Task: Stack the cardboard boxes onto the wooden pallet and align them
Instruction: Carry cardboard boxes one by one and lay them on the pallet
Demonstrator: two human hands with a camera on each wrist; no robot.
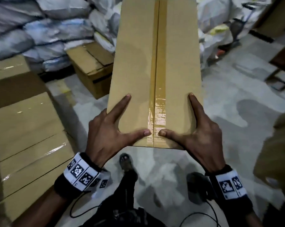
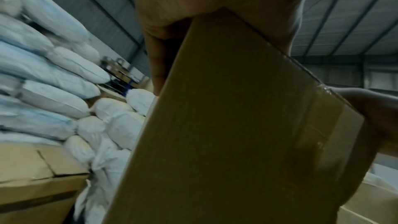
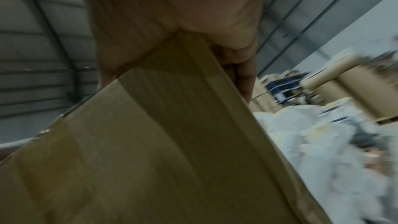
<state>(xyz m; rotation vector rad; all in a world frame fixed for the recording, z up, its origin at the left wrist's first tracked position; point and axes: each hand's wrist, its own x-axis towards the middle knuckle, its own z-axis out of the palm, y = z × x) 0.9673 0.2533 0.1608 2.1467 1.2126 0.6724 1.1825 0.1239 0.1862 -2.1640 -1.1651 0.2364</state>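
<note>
Left hand (image 1: 105, 135) and right hand (image 1: 202, 136) gripping near corners of long cardboard box (image 1: 156, 71), thumbs and forefingers flat on its taped top, box extending forward above floor, stacked boxes (image 1: 23, 128) beside left hand, white sacks (image 1: 45, 30) beyond.

Pale concrete floor (image 1: 236, 82) with goods piled along its edges

To my left a stack of taped cardboard boxes (image 1: 23, 128) rises from the floor; what it stands on I cannot make out. Ahead, a smaller brown carton (image 1: 91, 66) with loose top flaps sits on the concrete, just beside the heaped white sacks (image 1: 45, 30). More white sacks (image 1: 217, 17) lie ahead to my right. My sandalled foot (image 1: 125, 163) is planted on the floor below me.
</note>
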